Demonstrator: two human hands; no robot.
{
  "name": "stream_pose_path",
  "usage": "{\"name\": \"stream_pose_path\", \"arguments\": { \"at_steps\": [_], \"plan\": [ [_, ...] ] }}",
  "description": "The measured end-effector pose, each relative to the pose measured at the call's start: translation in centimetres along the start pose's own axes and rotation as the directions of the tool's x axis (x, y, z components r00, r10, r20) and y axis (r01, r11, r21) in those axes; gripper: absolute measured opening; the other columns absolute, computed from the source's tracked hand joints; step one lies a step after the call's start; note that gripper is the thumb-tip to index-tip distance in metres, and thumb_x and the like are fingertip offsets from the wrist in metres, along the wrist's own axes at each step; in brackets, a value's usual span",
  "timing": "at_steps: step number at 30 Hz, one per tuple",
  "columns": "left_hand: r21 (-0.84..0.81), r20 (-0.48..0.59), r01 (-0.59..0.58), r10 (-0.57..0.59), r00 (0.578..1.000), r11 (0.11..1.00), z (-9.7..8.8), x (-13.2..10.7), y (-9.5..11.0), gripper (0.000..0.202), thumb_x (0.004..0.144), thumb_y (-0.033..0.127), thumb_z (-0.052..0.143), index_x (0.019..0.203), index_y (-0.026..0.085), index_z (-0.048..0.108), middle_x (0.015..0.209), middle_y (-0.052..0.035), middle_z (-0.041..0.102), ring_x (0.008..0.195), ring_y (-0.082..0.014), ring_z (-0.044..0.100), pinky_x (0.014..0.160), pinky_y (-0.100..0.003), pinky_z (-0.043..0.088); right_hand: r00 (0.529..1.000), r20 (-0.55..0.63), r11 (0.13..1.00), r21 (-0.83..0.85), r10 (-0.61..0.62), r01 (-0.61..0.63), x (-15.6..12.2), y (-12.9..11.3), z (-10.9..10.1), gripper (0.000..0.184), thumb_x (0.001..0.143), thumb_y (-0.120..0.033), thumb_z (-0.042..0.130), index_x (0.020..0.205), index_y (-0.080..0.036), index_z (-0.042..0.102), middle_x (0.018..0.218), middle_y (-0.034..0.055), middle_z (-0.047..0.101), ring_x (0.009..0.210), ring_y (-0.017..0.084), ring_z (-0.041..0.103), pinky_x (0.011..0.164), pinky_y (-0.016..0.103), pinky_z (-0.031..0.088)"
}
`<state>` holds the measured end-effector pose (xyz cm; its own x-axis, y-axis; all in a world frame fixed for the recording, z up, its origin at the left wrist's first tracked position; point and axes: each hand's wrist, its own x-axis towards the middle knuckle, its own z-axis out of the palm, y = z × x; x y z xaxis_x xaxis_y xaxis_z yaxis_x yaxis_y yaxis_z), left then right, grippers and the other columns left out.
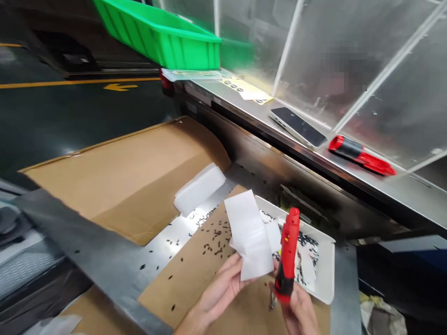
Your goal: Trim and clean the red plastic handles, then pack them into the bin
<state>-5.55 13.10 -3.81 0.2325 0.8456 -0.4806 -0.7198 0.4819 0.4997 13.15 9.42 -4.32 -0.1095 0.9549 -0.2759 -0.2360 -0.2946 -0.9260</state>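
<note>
My left hand (218, 291) holds a white paper slip (249, 235) by its lower edge, fingers pinched on it. My right hand (300, 311) grips a red and black electric screwdriver (288, 253), which points up and away from me, over a white tray (326, 274) that holds many small black screws. More small black screws (214, 239) lie scattered on the brown cardboard sheet (195, 274) under my hands and on the metal surface beside it.
A white foam block (199, 188) lies on the metal bench. Large cardboard (115, 172) lies to the left. On the raised steel shelf sit a phone (298, 126), a second red screwdriver (361, 155), paper labels (244, 88) and a green plastic bin (164, 32).
</note>
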Motion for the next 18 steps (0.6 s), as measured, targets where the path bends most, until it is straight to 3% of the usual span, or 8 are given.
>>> {"name": "stream_pose_path", "arguments": {
  "at_steps": [2,4,9,11,13,16,18],
  "plan": [
    [-0.014,0.054,0.062,-0.061,0.997,0.998,0.9,-0.8,-2.0,0.047,0.066,0.034,0.085,0.105,0.015,0.067,0.105,-0.0101,0.073,0.088,-0.0222,0.069,0.070,-0.027,0.056,0.998,0.031,0.994,0.095,0.048,-0.051,0.3,-1.9,-0.4,0.050,0.076,-0.058,0.068,0.111,-0.023,0.070,0.117,0.0096,0.068,0.116,0.029,0.057,0.105,0.043,0.040],
    [0.007,0.094,0.100,-0.101,0.990,0.995,1.1,-1.5,-3.4,0.044,0.066,0.033,0.085,0.103,0.015,0.068,0.104,-0.0094,0.073,0.088,-0.0225,0.069,0.071,-0.027,0.054,0.993,0.094,0.993,0.086,0.073,-0.081,0.1,-3.6,-0.7,0.046,0.078,-0.052,0.069,0.112,-0.021,0.070,0.116,0.0096,0.068,0.115,0.027,0.057,0.108,0.041,0.035],
    [0.103,0.284,0.263,-0.282,0.916,0.959,1.2,-2.9,-3.8,0.047,0.067,0.039,0.079,0.103,0.011,0.070,0.097,-0.0138,0.075,0.086,-0.0279,0.070,0.072,-0.034,0.055,0.992,0.123,0.997,-0.074,-0.001,0.011,-1.8,-5.0,-1.3,0.047,0.082,-0.053,0.065,0.115,-0.020,0.069,0.118,0.0096,0.067,0.114,0.027,0.056,0.106,0.041,0.037],
    [0.218,0.249,0.240,-0.292,0.923,0.946,1.8,-3.1,-4.1,0.047,0.066,0.036,0.082,0.106,0.013,0.069,0.099,-0.0134,0.075,0.084,-0.0259,0.070,0.071,-0.033,0.056,0.990,0.129,0.990,-0.120,-0.052,0.068,-2.7,-4.8,-1.6,0.046,0.084,-0.052,0.063,0.118,-0.021,0.068,0.120,0.0097,0.066,0.114,0.027,0.058,0.104,0.043,0.040],
    [0.282,0.153,0.194,-0.244,0.958,0.939,2.5,-2.9,-4.8,0.049,0.064,0.030,0.086,0.106,0.013,0.068,0.098,-0.0130,0.075,0.081,-0.0239,0.069,0.069,-0.031,0.056,0.990,0.084,0.977,-0.175,-0.110,0.123,-3.8,-4.4,-2.2,0.045,0.085,-0.051,0.062,0.120,-0.023,0.066,0.128,0.0100,0.063,0.120,0.027,0.056,0.104,0.044,0.042],
    [0.253,0.021,0.146,-0.156,0.988,0.956,3.2,-1.8,-6.4,0.050,0.062,0.033,0.087,0.103,0.011,0.068,0.093,-0.0135,0.076,0.080,-0.0252,0.071,0.070,-0.031,0.056,0.961,-0.138,0.928,-0.324,-0.241,0.186,-6.3,-2.9,-4.1,0.045,0.084,-0.049,0.063,0.122,-0.023,0.065,0.138,0.0109,0.055,0.129,0.027,0.049,0.103,0.039,0.045],
    [0.229,-0.042,0.112,-0.105,0.994,0.967,3.4,-0.9,-7.1,0.045,0.066,0.033,0.085,0.101,0.012,0.067,0.092,-0.0117,0.076,0.083,-0.0254,0.071,0.074,-0.031,0.057,0.903,-0.270,0.886,-0.416,-0.334,0.204,-8.6,-1.1,-5.6,0.047,0.084,-0.047,0.063,0.123,-0.021,0.064,0.131,0.0122,0.061,0.121,0.027,0.057,0.096,0.035,0.052]
  ]
}}
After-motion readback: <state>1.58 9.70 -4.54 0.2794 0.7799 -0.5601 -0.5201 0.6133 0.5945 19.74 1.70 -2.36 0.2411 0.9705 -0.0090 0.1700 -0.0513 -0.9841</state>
